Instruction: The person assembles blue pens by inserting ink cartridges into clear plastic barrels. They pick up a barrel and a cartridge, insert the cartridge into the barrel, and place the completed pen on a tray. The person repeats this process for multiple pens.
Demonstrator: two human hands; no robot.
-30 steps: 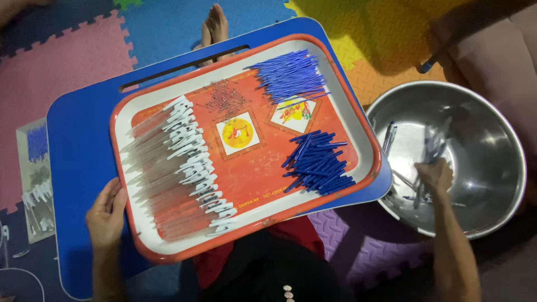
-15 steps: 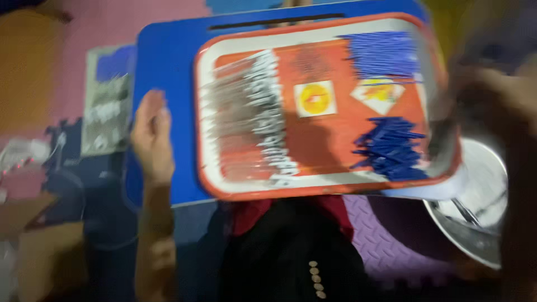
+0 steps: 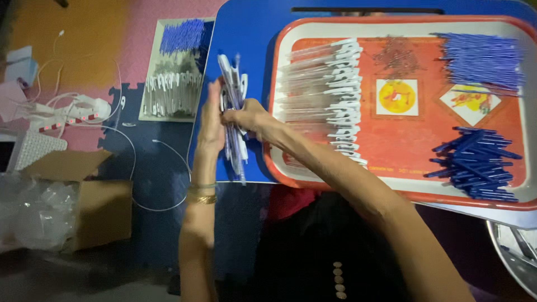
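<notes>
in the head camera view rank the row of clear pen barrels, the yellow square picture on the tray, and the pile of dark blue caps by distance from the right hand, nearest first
From the right hand:
1. Row of clear pen barrels, just right of it, on the tray's left side.
2. Yellow square picture, mid-tray.
3. Pile of dark blue caps, at the tray's lower right.

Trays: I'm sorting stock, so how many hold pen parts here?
2. The red tray lies on the blue lap table; a pale tray sits on the floor mat at left. Others may be out of view.

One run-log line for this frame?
left hand: grips pen bundle | right hand: grips same bundle | place: blue board, left of red tray
</notes>
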